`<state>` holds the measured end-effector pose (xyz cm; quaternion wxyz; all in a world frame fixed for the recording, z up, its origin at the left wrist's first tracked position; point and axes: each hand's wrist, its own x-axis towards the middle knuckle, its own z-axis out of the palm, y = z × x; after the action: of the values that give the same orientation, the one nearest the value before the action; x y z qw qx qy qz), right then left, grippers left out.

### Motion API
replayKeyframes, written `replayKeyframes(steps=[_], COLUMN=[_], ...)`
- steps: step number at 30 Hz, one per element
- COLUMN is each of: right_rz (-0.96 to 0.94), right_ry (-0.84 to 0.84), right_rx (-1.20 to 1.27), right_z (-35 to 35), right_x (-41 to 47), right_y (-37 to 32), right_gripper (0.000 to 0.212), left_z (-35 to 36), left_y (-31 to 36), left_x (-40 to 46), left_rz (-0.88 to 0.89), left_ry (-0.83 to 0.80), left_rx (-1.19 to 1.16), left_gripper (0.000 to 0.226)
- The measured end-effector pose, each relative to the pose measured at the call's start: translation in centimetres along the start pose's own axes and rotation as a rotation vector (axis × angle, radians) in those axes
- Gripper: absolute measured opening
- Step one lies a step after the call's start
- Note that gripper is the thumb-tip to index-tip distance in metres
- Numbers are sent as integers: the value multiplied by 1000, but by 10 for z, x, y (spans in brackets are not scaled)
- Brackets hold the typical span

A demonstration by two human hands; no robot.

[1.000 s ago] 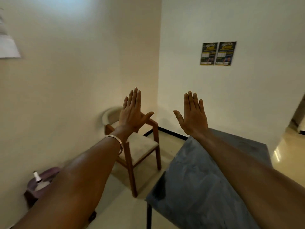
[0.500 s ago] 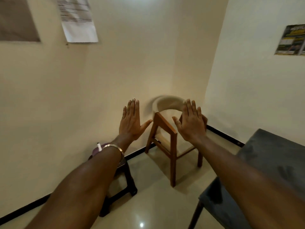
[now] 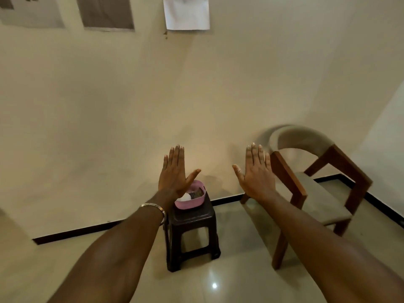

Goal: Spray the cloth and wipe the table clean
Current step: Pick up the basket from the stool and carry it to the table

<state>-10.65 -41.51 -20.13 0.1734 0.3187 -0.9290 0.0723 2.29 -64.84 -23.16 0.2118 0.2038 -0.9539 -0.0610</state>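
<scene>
Both my arms are stretched forward with flat palms facing away. My left hand (image 3: 174, 171) is open and holds nothing; a metal bangle sits on its wrist. My right hand (image 3: 255, 173) is open too, fingers up. Just below and behind my left hand, a pink basket (image 3: 192, 201) stands on a dark plastic stool (image 3: 192, 228). Inside the basket lie a white rounded thing, perhaps a bottle top (image 3: 185, 196), and something dark and grey. My left hand hides part of the basket. The table is out of view.
A wooden chair (image 3: 314, 184) with a beige padded seat and curved back stands right of the stool. A cream wall lies ahead, with papers (image 3: 185, 13) pinned high up. The glossy tiled floor (image 3: 218, 285) spreads below, edged by a black skirting.
The view has swung left: the grey table has left the frame, the chair has slid to the right, and the stool with the pink basket now sits in the middle. Both hands stay raised and open.
</scene>
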Motion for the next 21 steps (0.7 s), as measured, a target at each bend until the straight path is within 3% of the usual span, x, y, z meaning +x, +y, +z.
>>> replayKeyframes(steps=[11, 21], right_rz=[-129, -142], right_ry=[-197, -422], right_rx=[107, 119], right_z=[129, 272], right_x=[119, 213], right_y=[-36, -66], right_gripper=[98, 93], left_z=[93, 218], left_y=[-84, -158], left_x=[50, 124], left_rz=[-264, -465], left_ry=[-135, -308], left_rx=[-58, -144], left_gripper=[108, 84])
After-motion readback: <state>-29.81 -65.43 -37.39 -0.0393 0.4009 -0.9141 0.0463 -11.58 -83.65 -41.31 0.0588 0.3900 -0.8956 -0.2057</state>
